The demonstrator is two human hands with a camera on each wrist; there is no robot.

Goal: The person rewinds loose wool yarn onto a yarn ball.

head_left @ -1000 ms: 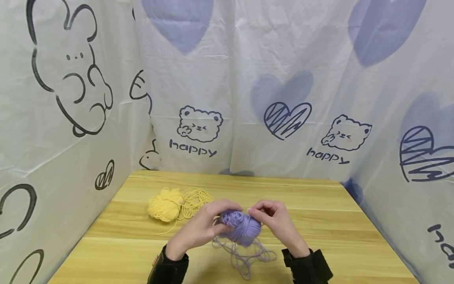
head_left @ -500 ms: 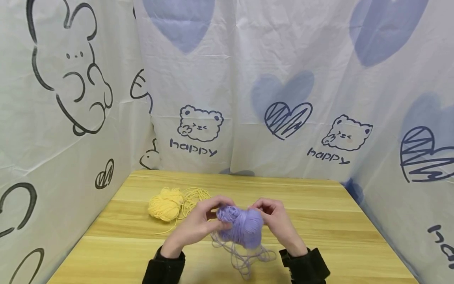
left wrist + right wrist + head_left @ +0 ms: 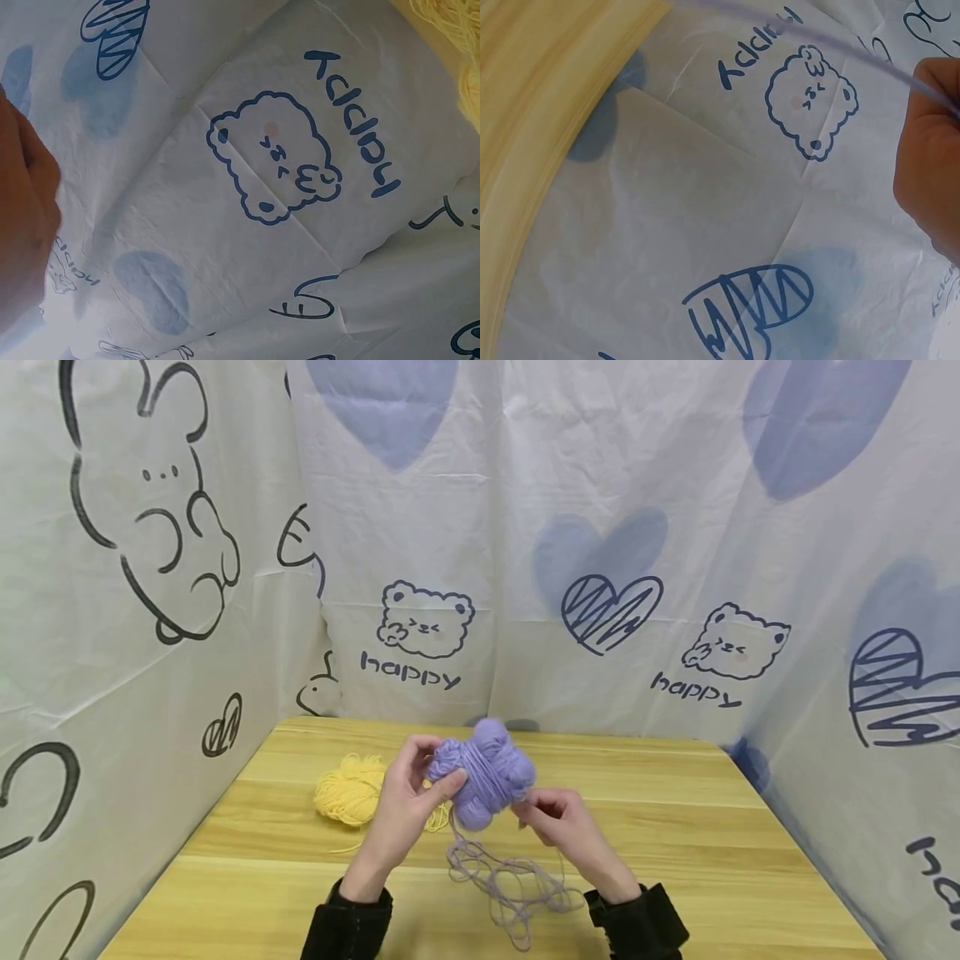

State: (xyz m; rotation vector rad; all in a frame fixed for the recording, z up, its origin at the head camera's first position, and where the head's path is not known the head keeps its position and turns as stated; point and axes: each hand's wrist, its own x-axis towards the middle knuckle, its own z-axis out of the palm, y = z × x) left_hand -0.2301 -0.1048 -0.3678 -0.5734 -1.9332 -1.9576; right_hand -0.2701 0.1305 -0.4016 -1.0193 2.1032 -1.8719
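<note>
While both hands work: one purple yarn ball [image 3: 483, 772] is raised above the wooden table [image 3: 675, 827].
Left hand [image 3: 405, 806]: fingers and thumb curled round the ball's left side.
Right hand [image 3: 558, 818]: pinches the purple strand [image 3: 528, 793] just below the ball.
Loose purple yarn [image 3: 510, 881]: one tangle on the table.
Yellow yarn ball [image 3: 347, 789]: one, behind the left hand.
Head view only: both balls and both grips.
Right wrist view: a taut strand [image 3: 817, 41] running to the fingers [image 3: 930, 150], and the bear-print cloth [image 3: 810, 101].
Left wrist view: cloth, a palm edge, a bit of yellow yarn.

Purple wool yarn ball [image 3: 483, 772]: lifted off the wooden table, now higher, turned in left hand [image 3: 405, 806].
Right hand [image 3: 558, 818]: dropped lower, off the ball, pinching the purple strand [image 3: 832, 45].
</note>
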